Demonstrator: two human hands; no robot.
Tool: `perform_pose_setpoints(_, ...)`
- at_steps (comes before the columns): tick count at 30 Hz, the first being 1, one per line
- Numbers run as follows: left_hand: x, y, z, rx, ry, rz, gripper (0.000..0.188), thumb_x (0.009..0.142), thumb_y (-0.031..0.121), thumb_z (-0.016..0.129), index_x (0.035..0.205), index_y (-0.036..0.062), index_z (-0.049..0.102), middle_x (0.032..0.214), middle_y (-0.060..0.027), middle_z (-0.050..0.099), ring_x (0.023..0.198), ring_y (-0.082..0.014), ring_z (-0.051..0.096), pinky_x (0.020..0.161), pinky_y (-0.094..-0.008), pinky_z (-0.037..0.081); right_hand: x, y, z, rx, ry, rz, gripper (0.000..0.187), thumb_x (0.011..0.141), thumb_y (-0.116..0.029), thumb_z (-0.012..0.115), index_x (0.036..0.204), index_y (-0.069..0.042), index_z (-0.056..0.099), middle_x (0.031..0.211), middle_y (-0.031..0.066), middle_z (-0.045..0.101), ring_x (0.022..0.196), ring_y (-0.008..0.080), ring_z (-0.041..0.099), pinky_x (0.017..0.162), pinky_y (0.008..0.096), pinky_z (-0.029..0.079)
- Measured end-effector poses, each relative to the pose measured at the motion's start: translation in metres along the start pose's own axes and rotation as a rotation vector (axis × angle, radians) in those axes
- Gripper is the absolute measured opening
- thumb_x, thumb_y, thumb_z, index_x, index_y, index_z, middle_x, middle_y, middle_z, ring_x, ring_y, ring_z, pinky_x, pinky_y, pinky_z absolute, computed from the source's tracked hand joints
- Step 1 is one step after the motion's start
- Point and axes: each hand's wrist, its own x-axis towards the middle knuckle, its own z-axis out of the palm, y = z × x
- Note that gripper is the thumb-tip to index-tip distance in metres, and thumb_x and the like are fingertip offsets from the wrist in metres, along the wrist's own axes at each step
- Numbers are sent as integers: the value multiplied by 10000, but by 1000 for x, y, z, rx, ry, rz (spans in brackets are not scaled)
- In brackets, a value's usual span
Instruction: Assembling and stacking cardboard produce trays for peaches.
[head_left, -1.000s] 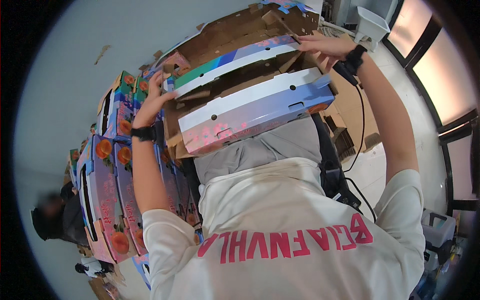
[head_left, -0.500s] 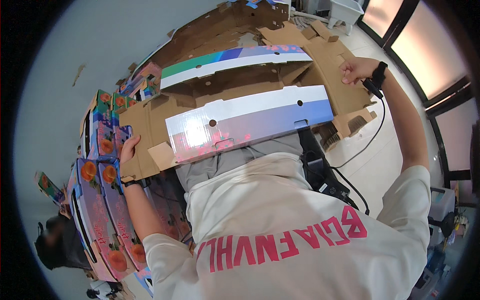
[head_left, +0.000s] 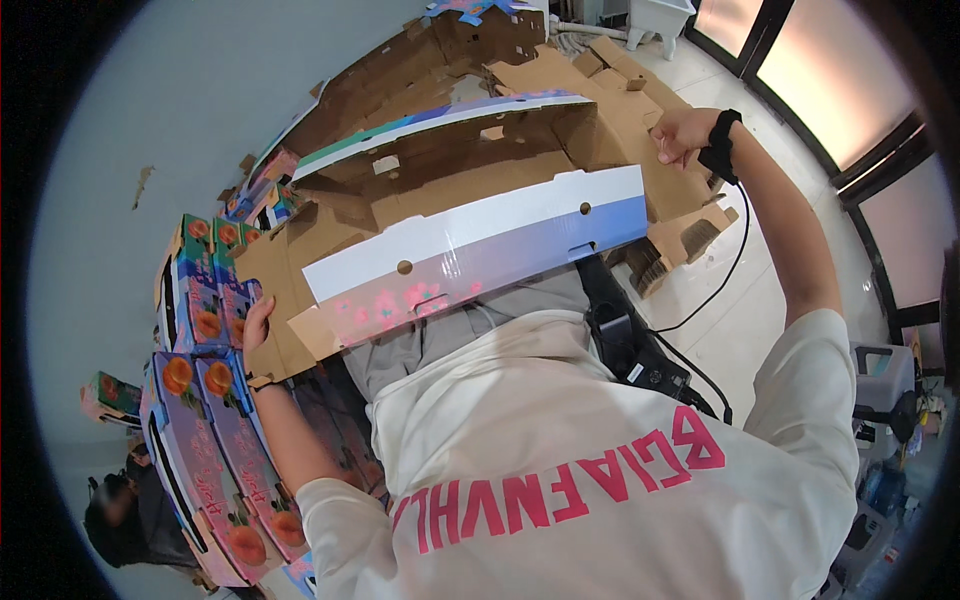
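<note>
Two bare hands flank one open-topped carton (head_left: 475,248), which lies tilted across the person's lap, above the grey trousers (head_left: 420,340). The left hand (head_left: 258,322) pinches the outer edge of the brown left flap (head_left: 285,285); its thumb side shows, while the fingers beneath the board are hidden. The right hand (head_left: 684,137) has its fingers curled in at the brown board (head_left: 675,190) by the carton's other end; whether it pinches the edge cannot be told.

Two long printed walls show, the near one with two round holes; the far one is seen mostly from its brown inside. Two black wristbands are worn: the right one (head_left: 720,145) shows clearly, with one black cable (head_left: 738,250) running from it, but the left one (head_left: 262,383) is mostly covered by the flap.

Two tall printed cartons (head_left: 235,440) stand at the left, with at least two more on top; the rest of that pile is behind the arm and too crowded to count. One co-worker (head_left: 150,515) shows partly at lower left, blurred. One white basin (head_left: 660,14) is cut off at the top.
</note>
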Motion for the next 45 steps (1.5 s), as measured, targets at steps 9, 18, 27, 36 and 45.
perform_pose_setpoints(9, -22, -2, 25, -170, 88, 128, 391, 1052, 288, 660, 1327, 12, 687, 1185, -87, 764, 1046, -201, 747, 916, -340, 595, -58, -46, 28, -91, 208, -447, 284, 949, -108, 750, 854, -20, 497, 749, 2, 576, 665, 103, 522, 598, 313, 441)
perform_pose_setpoints(18, -12, 16, 45, -2, 2, 91, 363, 1050, 309, 670, 1280, 31, 711, 1132, -53, 768, 995, -185, 745, 883, -336, 603, -17, 18, 23, 96, 299, -103, 143, 975, -85, 727, 941, -55, 591, 810, 4, 627, 744, 133, 621, 649, 307, 517)
perform_pose_setpoints(27, 11, -26, -6, -247, 189, -76, 502, 1111, 411, 617, 1431, 26, 651, 1325, -106, 737, 1180, -211, 716, 1004, -341, 570, -23, 21, 13, -85, 252, -113, 215, 1004, -234, 754, 1010, -50, 643, 914, 29, 672, 860, 143, 632, 733, 319, 518)
perform_pose_setpoints(36, -142, 84, 81, 1056, 598, 388, 490, 1146, 404, 556, 1315, -19, 738, 1269, -164, 784, 1088, -253, 763, 892, -387, 589, -50, -21, 61, -526, 646, -33, 508, 998, -428, 768, 1147, 50, 682, 1030, 234, 744, 969, 347, 724, 866, 440, 569)
perform_pose_setpoints(45, -146, 114, 327, 1508, 112, 893, 900, 740, 306, 943, 1515, 26, 581, 1504, -192, 641, 1413, -423, 567, 1179, -518, 419, -69, -47, 72, -333, 702, -143, 525, 992, -416, 792, 1142, 65, 647, 992, 249, 750, 886, 258, 741, 803, 399, 579)
